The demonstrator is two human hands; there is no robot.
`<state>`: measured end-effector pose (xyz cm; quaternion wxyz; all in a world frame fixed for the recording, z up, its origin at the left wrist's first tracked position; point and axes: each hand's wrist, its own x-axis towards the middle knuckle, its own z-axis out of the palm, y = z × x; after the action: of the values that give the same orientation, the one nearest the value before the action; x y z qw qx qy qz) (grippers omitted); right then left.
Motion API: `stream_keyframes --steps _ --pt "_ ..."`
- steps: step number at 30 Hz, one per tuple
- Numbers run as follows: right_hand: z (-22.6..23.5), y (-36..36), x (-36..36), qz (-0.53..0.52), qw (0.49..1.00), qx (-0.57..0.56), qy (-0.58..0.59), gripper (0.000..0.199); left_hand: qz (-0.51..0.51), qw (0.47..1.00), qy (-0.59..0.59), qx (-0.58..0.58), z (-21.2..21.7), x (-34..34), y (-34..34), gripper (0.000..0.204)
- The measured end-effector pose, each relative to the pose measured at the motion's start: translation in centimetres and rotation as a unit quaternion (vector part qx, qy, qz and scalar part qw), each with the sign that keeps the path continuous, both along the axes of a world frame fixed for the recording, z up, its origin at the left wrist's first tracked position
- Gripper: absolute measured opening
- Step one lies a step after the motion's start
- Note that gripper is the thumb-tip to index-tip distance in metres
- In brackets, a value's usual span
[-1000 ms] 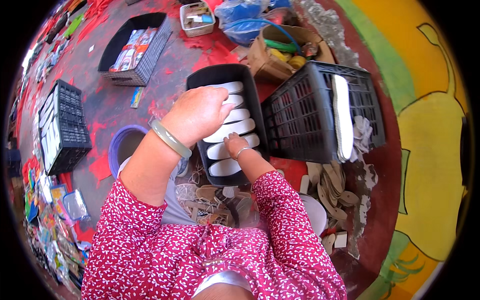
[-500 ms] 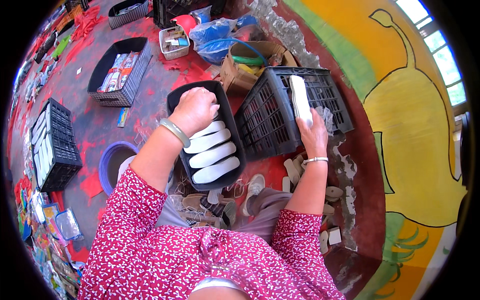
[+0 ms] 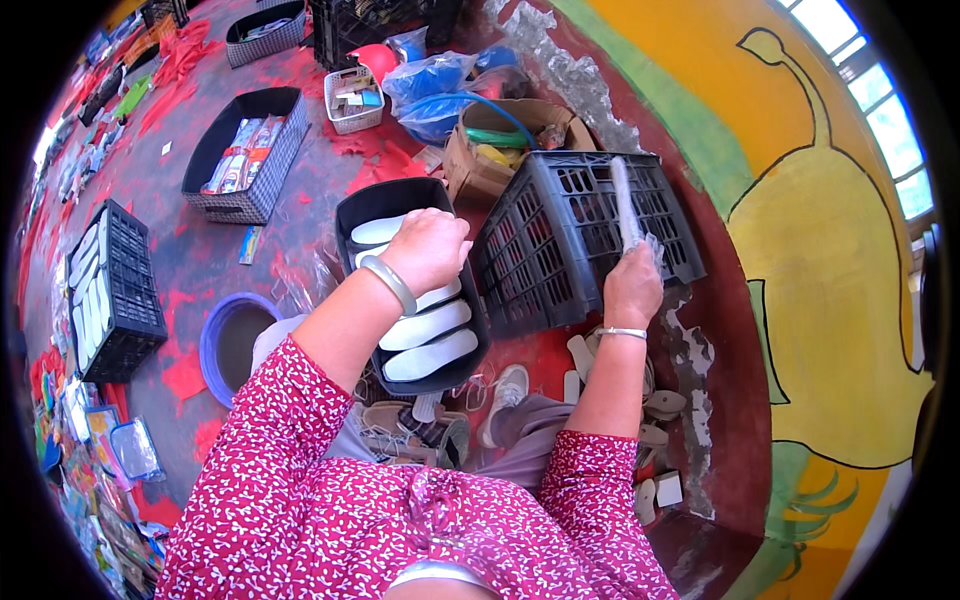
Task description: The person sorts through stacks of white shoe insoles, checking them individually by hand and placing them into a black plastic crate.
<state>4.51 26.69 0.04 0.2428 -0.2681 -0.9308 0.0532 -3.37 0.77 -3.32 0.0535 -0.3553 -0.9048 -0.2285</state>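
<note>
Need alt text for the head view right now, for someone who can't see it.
The right hand holds a white insole over a black crate, while the left hand rests on white insoles in a black tray on a red-stained floor.

White insoles (image 3: 425, 328) lie in a black tray (image 3: 360, 208); the crate (image 3: 580, 240) beside it is black too. The sleeves (image 3: 290, 470) are red with small white dots. The floor (image 3: 200, 260) is grey with red scraps, the bucket (image 3: 215, 335) blue, the wall (image 3: 830, 260) yellow, edged green.
</note>
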Motion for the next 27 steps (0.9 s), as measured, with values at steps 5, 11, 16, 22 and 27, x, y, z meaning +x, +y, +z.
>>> stream_keyframes --steps 5,11,16,22,27 --pt "1.0 -0.1 -0.1 0.196 0.846 -0.413 0.275 0.025 0.018 0.990 -0.077 0.114 0.6 0.0 0.5 0.023" --pt "0.7 -5.4 -0.1 0.348 0.427 -0.811 0.199 0.036 -0.106 0.614 -0.564 0.542 2.7 0.2 0.1 0.058" --pt "0.2 -10.8 -0.2 0.343 0.459 -0.816 0.073 0.037 -0.205 0.444 -0.563 0.666 3.8 0.2 -0.9 0.056" --pt "-0.8 -14.6 -0.2 0.296 0.391 -0.871 0.018 0.045 -0.166 0.474 -0.530 0.684 3.5 -0.1 -2.5 0.053" --pt "0.0 -15.8 -0.1 0.292 0.447 -0.845 -0.036 0.039 -0.145 0.547 -0.474 0.675 3.7 0.1 -3.3 0.044"
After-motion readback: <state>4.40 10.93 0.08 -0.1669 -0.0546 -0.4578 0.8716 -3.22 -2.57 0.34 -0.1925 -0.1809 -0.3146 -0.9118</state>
